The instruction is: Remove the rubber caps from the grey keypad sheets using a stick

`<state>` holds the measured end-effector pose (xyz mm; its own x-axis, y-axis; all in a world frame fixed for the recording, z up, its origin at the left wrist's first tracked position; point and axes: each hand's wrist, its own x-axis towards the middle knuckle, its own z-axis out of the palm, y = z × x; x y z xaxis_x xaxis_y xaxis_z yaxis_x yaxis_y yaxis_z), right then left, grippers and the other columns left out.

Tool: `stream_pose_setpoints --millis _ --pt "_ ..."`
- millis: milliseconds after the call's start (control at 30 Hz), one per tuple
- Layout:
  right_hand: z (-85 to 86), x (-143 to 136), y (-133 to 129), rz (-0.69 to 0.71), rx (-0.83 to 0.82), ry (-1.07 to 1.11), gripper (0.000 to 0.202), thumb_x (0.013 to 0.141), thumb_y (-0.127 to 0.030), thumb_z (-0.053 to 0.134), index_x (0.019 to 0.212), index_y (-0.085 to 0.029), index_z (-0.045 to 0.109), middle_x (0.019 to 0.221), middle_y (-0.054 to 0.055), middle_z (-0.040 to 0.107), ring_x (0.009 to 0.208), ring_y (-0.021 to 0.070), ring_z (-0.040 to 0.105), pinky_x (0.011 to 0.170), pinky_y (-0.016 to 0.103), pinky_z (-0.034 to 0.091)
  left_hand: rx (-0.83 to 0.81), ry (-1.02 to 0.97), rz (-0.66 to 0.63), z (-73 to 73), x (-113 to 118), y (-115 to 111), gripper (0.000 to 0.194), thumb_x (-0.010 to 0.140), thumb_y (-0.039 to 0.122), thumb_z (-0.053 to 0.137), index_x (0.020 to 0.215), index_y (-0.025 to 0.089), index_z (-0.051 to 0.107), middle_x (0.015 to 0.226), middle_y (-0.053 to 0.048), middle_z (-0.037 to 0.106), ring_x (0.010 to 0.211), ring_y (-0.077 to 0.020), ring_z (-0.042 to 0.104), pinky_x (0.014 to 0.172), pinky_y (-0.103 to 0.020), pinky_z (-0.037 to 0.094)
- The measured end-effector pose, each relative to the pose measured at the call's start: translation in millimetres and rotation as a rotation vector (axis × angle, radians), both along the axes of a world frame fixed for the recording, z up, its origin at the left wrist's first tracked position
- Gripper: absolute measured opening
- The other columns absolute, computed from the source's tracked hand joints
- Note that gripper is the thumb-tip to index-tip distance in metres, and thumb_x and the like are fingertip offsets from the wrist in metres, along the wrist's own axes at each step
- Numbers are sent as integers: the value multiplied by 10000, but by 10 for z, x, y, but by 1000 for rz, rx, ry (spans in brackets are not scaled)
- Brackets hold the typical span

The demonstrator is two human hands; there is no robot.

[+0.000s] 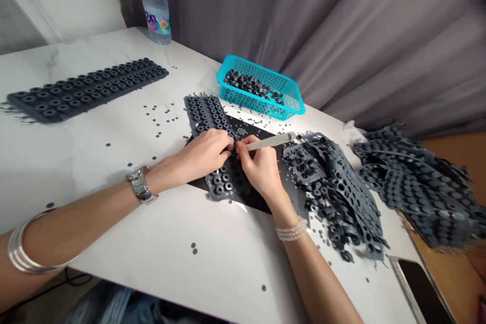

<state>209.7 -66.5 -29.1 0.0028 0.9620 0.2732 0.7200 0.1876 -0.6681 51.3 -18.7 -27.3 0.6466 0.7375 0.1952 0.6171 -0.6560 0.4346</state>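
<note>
A black moulded rubber sheet (220, 185) with rows of raised rings lies on a dark mat (258, 197) in front of me. My left hand (210, 154) rests across the sheet, its fingers curled and pinched together near the right edge; what they pinch is hidden. In my right hand (261, 164) is a slim tool with a whitish handle (271, 142), held like a pen. Its tip meets the sheet's edge beside my left fingertips and is hard to see.
A turquoise basket (261, 109) holds loose black rings. Another ringed sheet (91, 88) lies at left, near a water bottle (156, 7). To the right are punched-out sheets (351, 187), loose rings (337, 228), a heap of sheets (425, 187) and a phone (425, 288). Small black discs are scattered about.
</note>
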Motion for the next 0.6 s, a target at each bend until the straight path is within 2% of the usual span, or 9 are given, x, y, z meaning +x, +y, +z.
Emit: stream_pose_setpoints --millis 300,600 --pt "2 -36 -28 -4 -3 -9 262 895 -283 479 652 -216 549 569 -8 601 495 140 532 530 249 331 -83 -101 -25 92 -67 -31 183 808 156 535 734 181 700 662 2 598 627 -126 505 640 -263 355" --pt "-91 61 -14 16 -26 231 278 900 -402 504 718 -213 596 648 4 652 588 153 595 578 243 409 -72 -88 55 39 -35 -16 152 772 180 591 763 189 743 680 -7 596 624 -130 502 654 -274 361"
